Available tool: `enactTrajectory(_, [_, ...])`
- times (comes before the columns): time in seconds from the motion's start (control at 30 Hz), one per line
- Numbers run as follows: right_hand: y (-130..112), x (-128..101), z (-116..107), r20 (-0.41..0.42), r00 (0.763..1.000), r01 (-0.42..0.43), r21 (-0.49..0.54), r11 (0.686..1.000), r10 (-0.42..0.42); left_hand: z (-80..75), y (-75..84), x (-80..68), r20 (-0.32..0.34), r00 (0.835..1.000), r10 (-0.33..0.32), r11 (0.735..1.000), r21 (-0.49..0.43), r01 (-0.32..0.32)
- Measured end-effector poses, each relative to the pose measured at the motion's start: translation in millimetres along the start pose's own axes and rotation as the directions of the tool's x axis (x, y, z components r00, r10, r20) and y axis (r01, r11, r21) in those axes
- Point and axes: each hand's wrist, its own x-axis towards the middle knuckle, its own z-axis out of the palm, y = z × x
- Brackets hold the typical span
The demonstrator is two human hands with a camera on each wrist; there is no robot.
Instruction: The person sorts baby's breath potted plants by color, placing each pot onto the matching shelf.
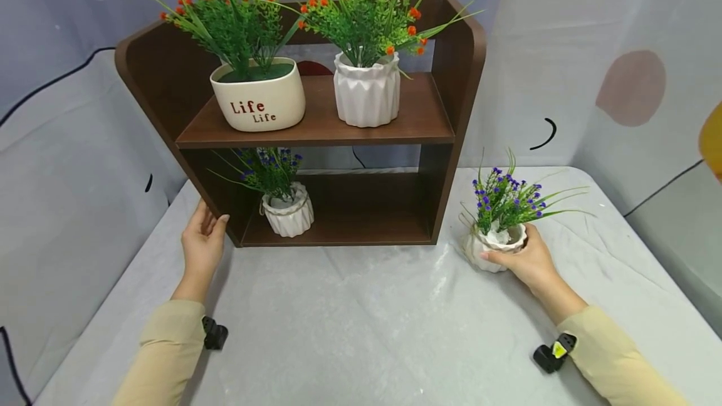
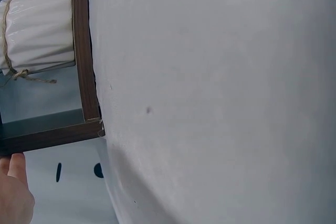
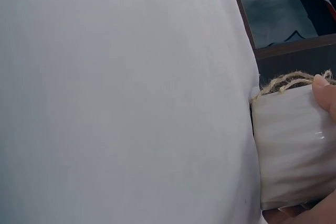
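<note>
Cloth-covered table (image 1: 366, 318) under shelf unit (image 1: 316, 130), small pot (image 1: 493, 246)

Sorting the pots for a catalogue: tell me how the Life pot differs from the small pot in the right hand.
The Life pot is cream, smooth and lettered in red; the small pot is white, ribbed and tied with twine. The Life pot carries orange flowers, the small pot purple ones. The Life pot stands on the shelf unit, while the small pot sits on the table in the right hand grip. Both hold green sprigs.

A small white ribbed pot (image 1: 493, 246) with twine round its neck holds purple flowers and green grass blades. It stands upright on the table (image 1: 361, 318), toward the right edge, just beside the brown shelf (image 1: 440, 161).
</note>
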Motion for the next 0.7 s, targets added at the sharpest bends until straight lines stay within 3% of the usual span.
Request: enactTrajectory(0.7, [-24.2, -37.8, -4.9, 0.062, 0.993, 0.108, -0.065, 0.992, -0.104, 1.0, 0.1, 0.0, -0.005, 1.000, 0.014, 1.000, -0.008, -0.014])
